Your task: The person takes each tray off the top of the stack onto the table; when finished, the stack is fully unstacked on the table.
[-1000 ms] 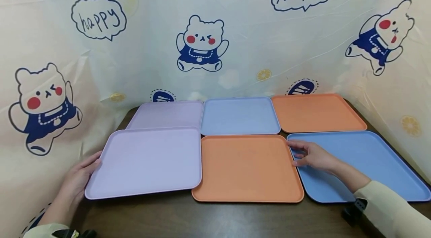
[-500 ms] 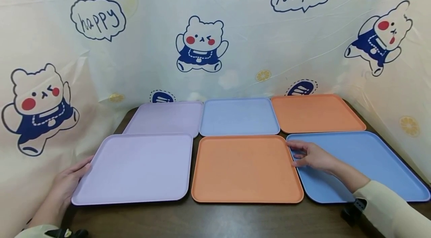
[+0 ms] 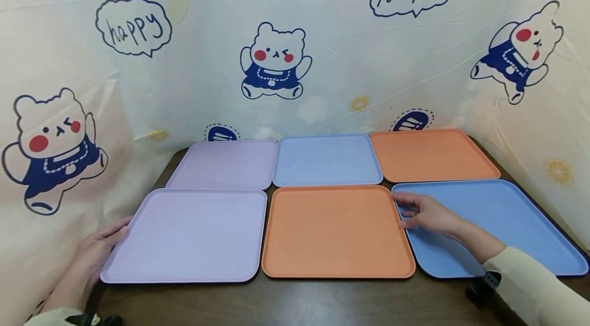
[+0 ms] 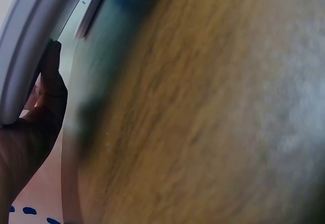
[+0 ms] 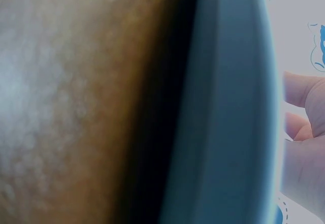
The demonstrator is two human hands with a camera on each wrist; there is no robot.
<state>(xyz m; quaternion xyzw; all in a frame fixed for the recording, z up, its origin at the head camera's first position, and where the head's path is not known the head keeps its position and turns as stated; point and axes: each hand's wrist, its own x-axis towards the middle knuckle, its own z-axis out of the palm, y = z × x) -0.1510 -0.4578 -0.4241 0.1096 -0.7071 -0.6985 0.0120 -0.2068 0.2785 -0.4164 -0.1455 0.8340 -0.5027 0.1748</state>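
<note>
A lilac tray [image 3: 184, 236] lies at the front left, its left edge held by my left hand [image 3: 94, 251]. In the left wrist view, fingers [image 4: 53, 89] of that hand curl against the pale tray's rim. Beside it is an orange tray [image 3: 338, 231] at the front centre. My right hand [image 3: 428, 215] reaches over the left side of a blue tray [image 3: 498, 233], its fingertips at the orange tray's right edge. In the right wrist view, the blue tray's rim [image 5: 233, 102] hides part of this hand.
Behind stands a back row: another lilac tray [image 3: 226, 164], a light blue tray [image 3: 327, 162] and another orange tray [image 3: 435, 156]. The dark wooden table [image 3: 295, 303] shows along the front. A printed cloth [image 3: 198, 59] with bears hangs behind and at both sides.
The front lilac tray has moved left and toward me with my left hand, off the orange tray's left edge, and now lies flat beside it. My right hand has stayed in place.
</note>
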